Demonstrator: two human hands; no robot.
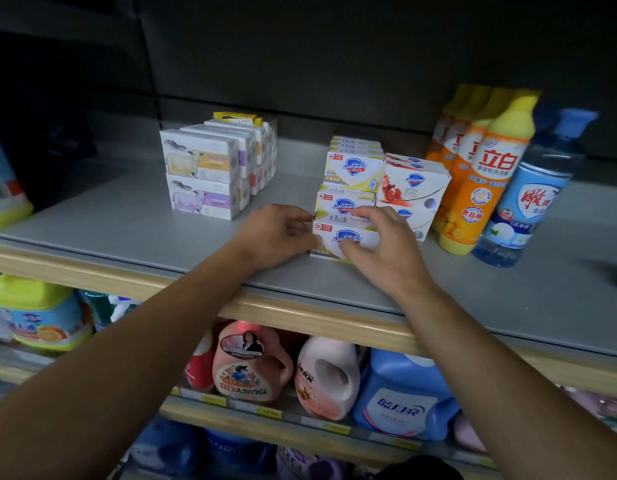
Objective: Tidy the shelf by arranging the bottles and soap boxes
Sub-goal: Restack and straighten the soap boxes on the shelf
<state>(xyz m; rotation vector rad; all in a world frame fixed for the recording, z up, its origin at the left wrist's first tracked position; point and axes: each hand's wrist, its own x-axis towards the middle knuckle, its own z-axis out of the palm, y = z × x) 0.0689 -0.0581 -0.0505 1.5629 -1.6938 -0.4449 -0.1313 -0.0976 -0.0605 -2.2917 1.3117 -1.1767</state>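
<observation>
I've got both hands on the front Safeguard box (341,239): left hand (277,233) fingers curled against its side, right hand (380,244) fingers spread over its face.

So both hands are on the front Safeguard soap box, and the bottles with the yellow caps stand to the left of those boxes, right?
Not quite. The head view shows the left hand and right hand on the front Safeguard soap box, but the yellow-capped bottles stand to the right of those boxes, beside a blue bottle.
</observation>
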